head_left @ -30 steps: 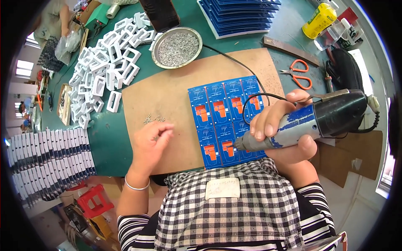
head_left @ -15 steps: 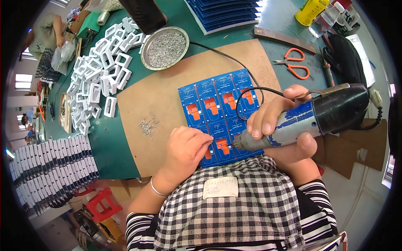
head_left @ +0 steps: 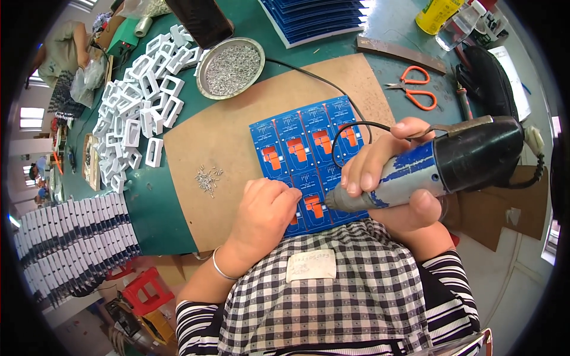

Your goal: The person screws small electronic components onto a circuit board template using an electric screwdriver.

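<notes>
My right hand (head_left: 369, 163) is wrapped round an electric screwdriver (head_left: 407, 175) with a blue, grey and black body. It lies nearly level, nose pointing left, its tip right beside an orange part (head_left: 313, 206) in the near row of a blue circuit board panel (head_left: 283, 126). Several more orange parts sit on that panel. My left hand (head_left: 263, 212) rests over the panel's near left corner, fingers bent and pressed together; whatever they may pinch is hidden. A small pile of screws (head_left: 208, 180) lies left of the panel on a brown board (head_left: 184, 142).
A round metal dish (head_left: 258, 47) full of screws stands behind, beside a heap of white plastic frames (head_left: 132, 132). Orange-handled scissors (head_left: 420, 99), a metal bar (head_left: 401, 55) and stacked blue panels (head_left: 314, 21) lie farther back. A black cable (head_left: 309, 72) crosses the brown board.
My right hand and the electric screwdriver have shifted slightly left, the nose closer to the orange part. My left hand stays almost in place, its fingers drawn in a little.
</notes>
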Available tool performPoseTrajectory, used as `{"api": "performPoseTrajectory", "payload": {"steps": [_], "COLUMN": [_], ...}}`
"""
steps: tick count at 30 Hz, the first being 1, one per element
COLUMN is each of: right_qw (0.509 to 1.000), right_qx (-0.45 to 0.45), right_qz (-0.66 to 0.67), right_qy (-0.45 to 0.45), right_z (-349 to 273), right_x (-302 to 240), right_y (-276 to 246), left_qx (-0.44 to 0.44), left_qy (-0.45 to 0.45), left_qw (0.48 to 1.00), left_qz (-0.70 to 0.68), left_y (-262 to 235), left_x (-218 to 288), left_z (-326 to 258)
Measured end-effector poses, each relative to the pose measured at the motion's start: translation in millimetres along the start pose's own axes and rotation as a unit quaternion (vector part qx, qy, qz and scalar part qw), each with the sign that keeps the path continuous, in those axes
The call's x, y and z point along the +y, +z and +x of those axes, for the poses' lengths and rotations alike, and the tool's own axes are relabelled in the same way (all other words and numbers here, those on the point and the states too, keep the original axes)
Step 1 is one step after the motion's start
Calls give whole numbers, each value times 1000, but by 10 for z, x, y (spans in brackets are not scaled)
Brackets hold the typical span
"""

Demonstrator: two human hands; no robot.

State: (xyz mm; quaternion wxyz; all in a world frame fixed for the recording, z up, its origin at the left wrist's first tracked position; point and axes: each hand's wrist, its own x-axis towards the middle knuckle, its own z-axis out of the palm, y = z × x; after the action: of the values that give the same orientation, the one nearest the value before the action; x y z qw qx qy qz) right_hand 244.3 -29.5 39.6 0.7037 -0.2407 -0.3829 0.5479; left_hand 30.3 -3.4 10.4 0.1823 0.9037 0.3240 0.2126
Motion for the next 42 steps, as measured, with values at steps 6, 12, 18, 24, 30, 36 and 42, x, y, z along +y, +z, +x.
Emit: {"api": "performPoseTrajectory", "payload": {"steps": [6,12,18,24,30,36,42], "right_qw": [999,992,975,979,974,970,944], "right_qx": [-13,-77,-167,-155,-169,-179,-235], "right_qz": [-27,-97,-149,-128,-150,-166,-230], "right_qy": [11,-4,-8,12,-21,-13,-18], "right_z": [21,48,111,108,102,100,139], "right_x": [-89,-100,-49,-12,-1,54,3], "right_y": [127,186,159,235,243,274,321], "left_qx": [-59,-109,-78,-84,-74,-72,-29], "left_qy": [27,5,-14,-16,-5,-5,3], "left_qw": [998,994,996,995,995,995,993], "left_qz": [24,-1,-31,-58,-67,-64,-115], "left_y": [-73,-122,-101,-106,-87,-67,13], "left_x": [20,37,11,-33,-49,-64,-195], "left_z": [57,76,56,53,56,35,2]}}
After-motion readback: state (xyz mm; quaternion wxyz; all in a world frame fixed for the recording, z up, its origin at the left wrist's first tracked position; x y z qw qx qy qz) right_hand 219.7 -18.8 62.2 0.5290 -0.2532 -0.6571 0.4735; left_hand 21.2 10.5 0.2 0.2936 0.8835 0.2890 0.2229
